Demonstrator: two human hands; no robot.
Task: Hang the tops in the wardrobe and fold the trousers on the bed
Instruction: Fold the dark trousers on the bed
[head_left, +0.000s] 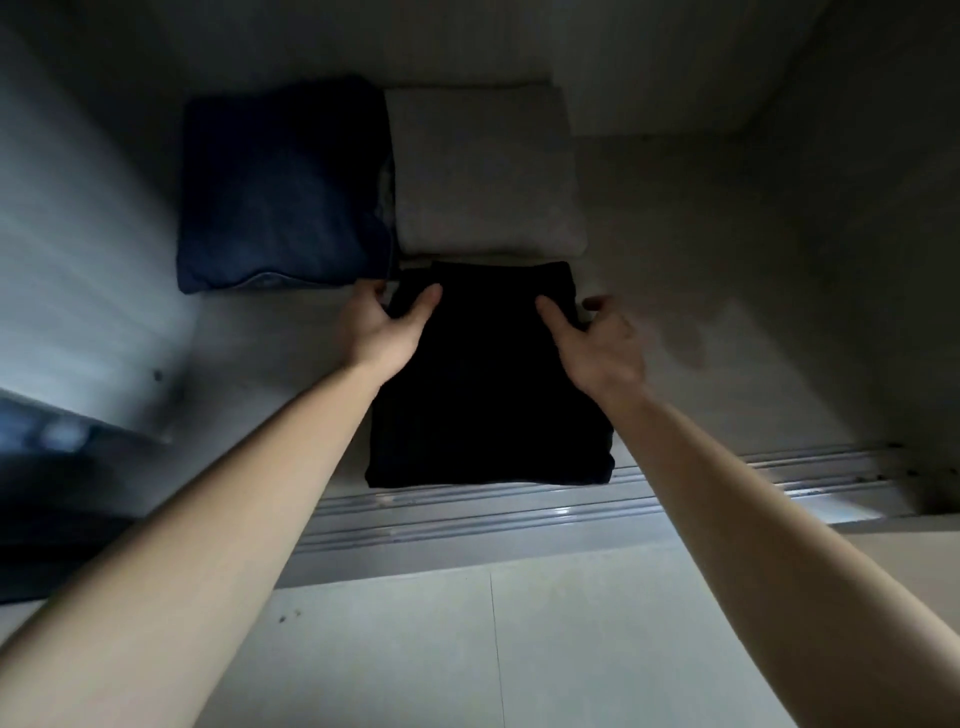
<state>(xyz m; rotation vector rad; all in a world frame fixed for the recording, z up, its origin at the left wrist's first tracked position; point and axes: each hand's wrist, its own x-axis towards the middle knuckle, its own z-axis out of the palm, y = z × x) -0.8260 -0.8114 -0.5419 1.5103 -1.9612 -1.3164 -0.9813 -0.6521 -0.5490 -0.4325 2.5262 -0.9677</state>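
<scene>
A folded black pair of trousers (488, 395) lies flat on the wardrobe floor (717, 249), just behind the door track. My left hand (382, 332) holds its far left corner, thumb on top and fingers down the side edge. At the far right corner my right hand (597, 348) holds it the same way, thumb on the cloth and fingers curled at the edge. Behind it lie a folded dark blue garment (280, 192) and a folded light grey garment (483, 171), side by side.
A metal sliding-door track (519, 509) runs along the wardrobe's front edge, with pale floor tiles (519, 649) in front of it. The wardrobe's left wall (78, 249) stands close to the blue garment. The bare part of the wardrobe floor is on the right.
</scene>
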